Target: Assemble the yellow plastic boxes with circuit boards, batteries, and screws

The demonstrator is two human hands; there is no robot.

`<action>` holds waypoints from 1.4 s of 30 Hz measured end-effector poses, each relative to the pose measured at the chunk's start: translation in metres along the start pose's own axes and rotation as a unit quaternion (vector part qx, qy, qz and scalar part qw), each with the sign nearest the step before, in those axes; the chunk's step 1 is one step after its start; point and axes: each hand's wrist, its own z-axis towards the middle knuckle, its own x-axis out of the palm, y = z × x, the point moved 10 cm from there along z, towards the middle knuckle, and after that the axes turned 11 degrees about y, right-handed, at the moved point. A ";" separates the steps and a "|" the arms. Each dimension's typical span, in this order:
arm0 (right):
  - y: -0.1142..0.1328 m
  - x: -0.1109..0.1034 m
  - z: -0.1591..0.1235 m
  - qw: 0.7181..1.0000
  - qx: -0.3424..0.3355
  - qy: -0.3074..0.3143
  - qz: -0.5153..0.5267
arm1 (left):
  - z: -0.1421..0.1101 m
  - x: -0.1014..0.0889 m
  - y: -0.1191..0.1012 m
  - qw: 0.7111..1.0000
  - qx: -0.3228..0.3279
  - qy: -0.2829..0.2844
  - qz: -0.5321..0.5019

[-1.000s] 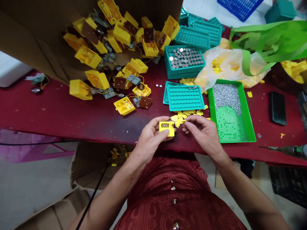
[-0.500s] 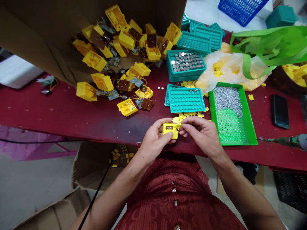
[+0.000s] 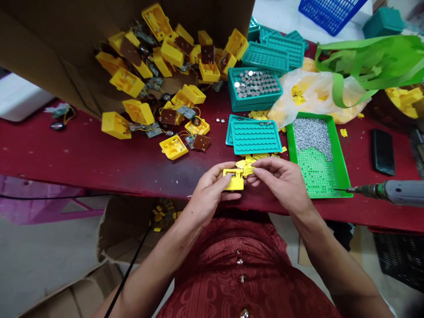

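My left hand (image 3: pixel 212 185) is closed around a small yellow plastic case (image 3: pixel 236 183), held just above the table's front edge. Its thumb lies over the case's open slot, where shiny round cells partly show. My right hand (image 3: pixel 278 176) is closed in a pinch beside the case. Between its thumb and finger is a small yellow battery cover (image 3: pixel 249 170), hard to separate from the loose yellow covers (image 3: pixel 256 158) piled behind it.
Teal trays (image 3: pixel 256 137) lie behind my hands, one stack (image 3: pixel 255 100) bearing button cells. A green tray (image 3: pixel 342 176) holds many screws. An electric screwdriver (image 3: pixel 397 192) points in from the right near a black phone (image 3: pixel 383 151). Yellow housings (image 3: pixel 115 125) with wired boards crowd the back left.
My left thumb has moved up onto the slot with the cells. My right hand has drawn slightly away from the case with the cover. The screwdriver shows farther in.
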 end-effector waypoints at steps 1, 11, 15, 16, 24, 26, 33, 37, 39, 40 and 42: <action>0.001 -0.001 0.000 1.000 -0.005 -0.005 -0.006 | 0.000 0.000 0.000 1.000 0.002 -0.001 0.000; 0.001 0.007 0.004 1.000 -0.011 -0.014 -0.026 | 0.002 0.009 -0.007 0.997 0.039 0.014 0.060; -0.002 0.010 0.008 0.998 -0.005 -0.012 -0.063 | 0.003 0.010 -0.007 0.997 0.037 0.016 0.072; -0.002 0.011 0.009 0.997 -0.004 -0.011 -0.075 | 0.003 0.010 -0.007 0.996 0.037 0.015 0.074; 0.033 0.020 0.000 0.956 -0.131 0.001 -0.264 | 0.003 0.008 -0.006 0.997 0.034 0.009 0.067; 0.051 0.028 -0.011 0.904 -0.219 -0.011 -0.368 | 0.002 0.008 -0.005 0.998 0.026 0.009 0.049; 0.049 0.055 -0.034 0.778 -0.340 0.012 -0.529 | 0.000 0.011 -0.001 1.000 0.000 0.025 -0.001; 0.046 0.053 -0.035 0.794 -0.333 0.020 -0.508 | 0.000 0.012 -0.002 1.000 0.009 0.025 0.016; 0.048 0.053 -0.037 0.792 -0.336 0.017 -0.508 | -0.001 0.013 -0.002 0.999 0.009 0.025 0.028; 0.049 0.054 -0.038 0.787 -0.340 0.016 -0.514 | -0.001 0.013 -0.002 0.999 0.010 0.026 0.030; 0.049 0.057 -0.039 0.773 -0.349 0.018 -0.530 | -0.001 0.014 -0.003 0.999 0.012 0.027 0.029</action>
